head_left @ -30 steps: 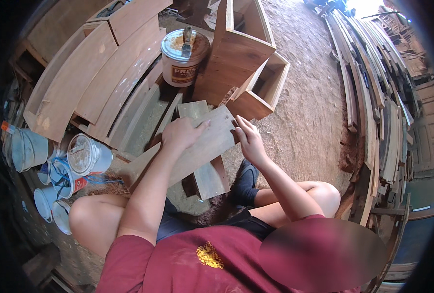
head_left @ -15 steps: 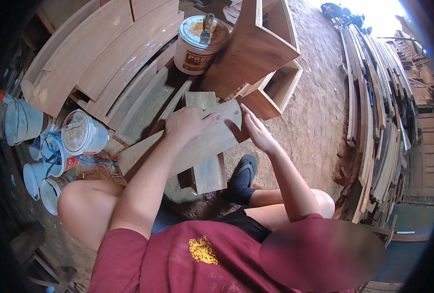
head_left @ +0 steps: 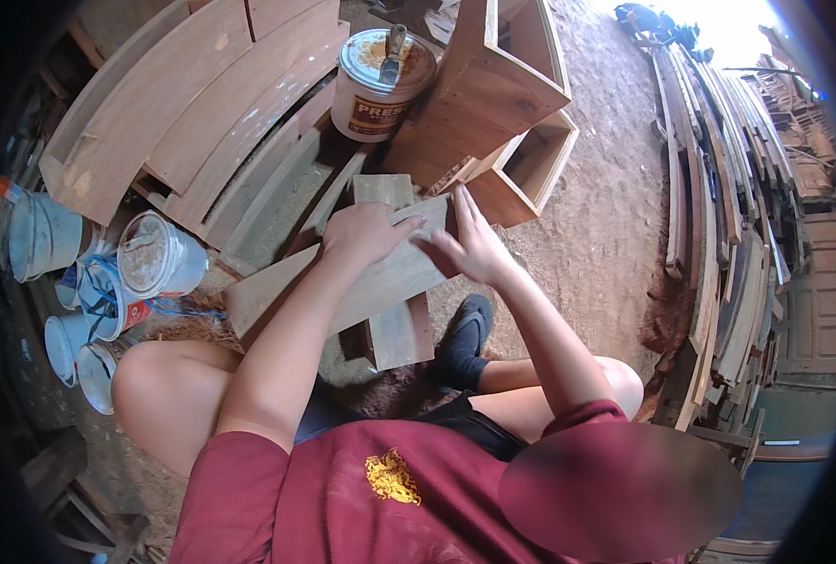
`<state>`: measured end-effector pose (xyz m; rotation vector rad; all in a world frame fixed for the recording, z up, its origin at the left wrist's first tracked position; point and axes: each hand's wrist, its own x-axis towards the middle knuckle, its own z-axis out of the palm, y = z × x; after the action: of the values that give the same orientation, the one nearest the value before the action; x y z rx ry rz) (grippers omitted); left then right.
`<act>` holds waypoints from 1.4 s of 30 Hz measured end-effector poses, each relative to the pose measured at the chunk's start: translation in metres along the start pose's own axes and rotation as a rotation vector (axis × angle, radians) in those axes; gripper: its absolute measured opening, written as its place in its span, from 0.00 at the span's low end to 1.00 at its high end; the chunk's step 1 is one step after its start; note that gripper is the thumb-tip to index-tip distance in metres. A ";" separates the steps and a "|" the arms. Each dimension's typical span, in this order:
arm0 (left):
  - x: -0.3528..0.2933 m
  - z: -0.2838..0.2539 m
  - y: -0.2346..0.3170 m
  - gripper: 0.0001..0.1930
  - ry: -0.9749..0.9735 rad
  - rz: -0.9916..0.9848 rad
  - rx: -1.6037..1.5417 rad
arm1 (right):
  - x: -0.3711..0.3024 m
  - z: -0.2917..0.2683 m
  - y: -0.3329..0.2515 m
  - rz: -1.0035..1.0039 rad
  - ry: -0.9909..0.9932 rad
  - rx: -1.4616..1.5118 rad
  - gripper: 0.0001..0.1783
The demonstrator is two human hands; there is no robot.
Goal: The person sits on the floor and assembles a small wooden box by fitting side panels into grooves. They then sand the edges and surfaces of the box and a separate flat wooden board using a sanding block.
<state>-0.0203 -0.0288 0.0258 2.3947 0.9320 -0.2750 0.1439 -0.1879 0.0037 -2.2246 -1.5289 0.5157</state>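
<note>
A long flat wooden board (head_left: 380, 273) lies slanted in front of me, across a shorter pale wooden piece (head_left: 402, 334) that shows beyond and below it. My left hand (head_left: 366, 232) grips the board at its far edge; the thumb stretches along the top face and the other fingers are mostly hidden. At the board's right end is my right hand (head_left: 474, 246), fingers straight and thumb spread over the face. Whether its palm presses on the wood cannot be made out.
A lidded white bucket (head_left: 380, 89) with a putty knife (head_left: 392, 56) on top stands ahead. Wooden boxes (head_left: 479, 103) stand beside it, with large panels (head_left: 164, 113) to the left. Several pails (head_left: 159, 254) crowd the left; stacked planks (head_left: 709, 216) line the right.
My right hand has moved left from beside the board's end onto it, its thumb now spread over the face. My left hand keeps its hold on the board.
</note>
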 end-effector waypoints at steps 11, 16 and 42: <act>0.005 0.003 0.017 0.37 -0.049 0.005 0.056 | 0.034 0.018 0.004 0.073 0.095 -0.080 0.59; 0.004 0.002 0.014 0.37 -0.048 -0.058 0.049 | -0.021 0.027 0.004 0.034 0.085 -0.116 0.60; 0.004 0.011 0.022 0.40 0.025 -0.064 0.051 | -0.028 0.025 -0.001 0.240 0.146 -0.015 0.62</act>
<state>-0.0022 -0.0462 0.0247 2.4226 1.0263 -0.2963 0.1213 -0.2113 -0.0153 -2.4140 -1.2056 0.4012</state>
